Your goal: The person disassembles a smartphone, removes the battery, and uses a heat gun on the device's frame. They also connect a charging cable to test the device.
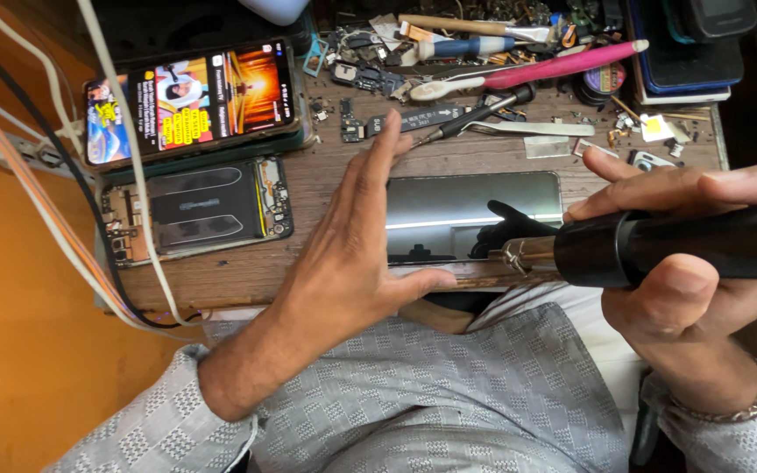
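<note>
bench (pixel 247 271): wood top, cluttered at far edge w/ tools + small parts.
glass panel (pixel 475 210): dark, flat on bench, dead centre in front of the person. Long axis runs L-R, parallel to near edge.
open phone (pixel 199 210): back off, innards showing, left of panel, well apart from both hands.
lit phone (pixel 190 101): screen on, just behind open phone.
hot-air tool (pixel 659 245): black barrel, metal nozzle. Axis also L-R, nozzle pointing left, over panel's near-right part. Can't tell if nozzle touches glass.
left hand (pixel 357 254): open, fingers straight + together, edge-on at panel's left end; thumb along near edge. Holds nothing.
right hand (pixel 694 263): wrapped round the tool barrel, thumb on top, index finger out.
key relation: panel lies betw. the hands; left hand at its end, right hand's nozzle over it, so both are close.
pink brush (pixel 562 66): far edge, untouched.
</note>
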